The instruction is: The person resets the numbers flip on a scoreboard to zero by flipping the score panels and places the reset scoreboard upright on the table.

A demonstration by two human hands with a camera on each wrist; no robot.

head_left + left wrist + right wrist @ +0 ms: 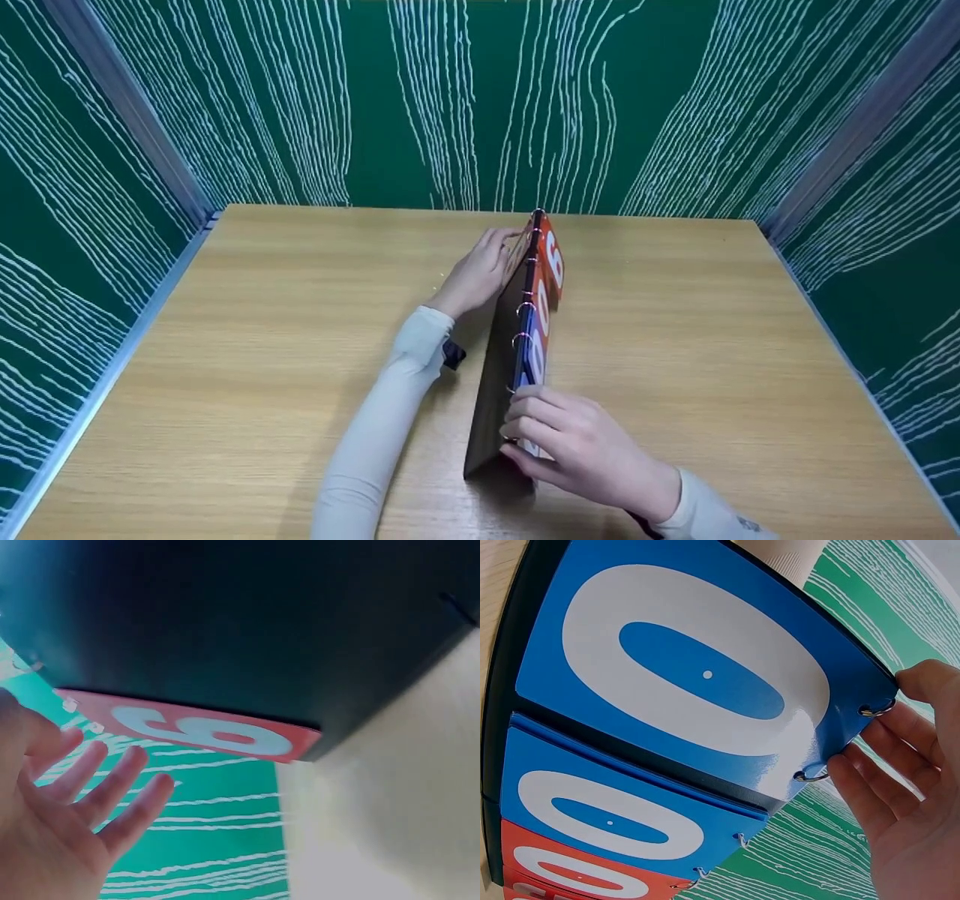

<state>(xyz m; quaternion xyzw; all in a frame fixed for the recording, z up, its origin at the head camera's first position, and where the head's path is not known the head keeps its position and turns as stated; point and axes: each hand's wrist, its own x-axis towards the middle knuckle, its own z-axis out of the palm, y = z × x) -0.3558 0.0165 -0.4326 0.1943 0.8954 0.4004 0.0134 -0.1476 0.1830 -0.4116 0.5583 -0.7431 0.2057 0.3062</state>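
Observation:
A flip scoreboard (496,382) with a black folding stand stands tent-like at the middle of the table, its ridge running away from me. Number cards hang from metal rings along the ridge: a large blue 0 card (697,664), a smaller blue 0 card (604,821) and red cards beyond. The far red card (552,259) shows a 6. My right hand (574,442) grips the ridge at the near end, around the rings. My left hand (480,271) is at the far end on the left side, fingers extended beside a red card (202,727) hanging on that side.
The scoreboard stands on a light wood table (247,337). Green walls (495,97) with white wavy lines enclose the table's back and sides. Grey posts (135,105) rise at the back corners. A small dark device (453,355) sits at the left wrist.

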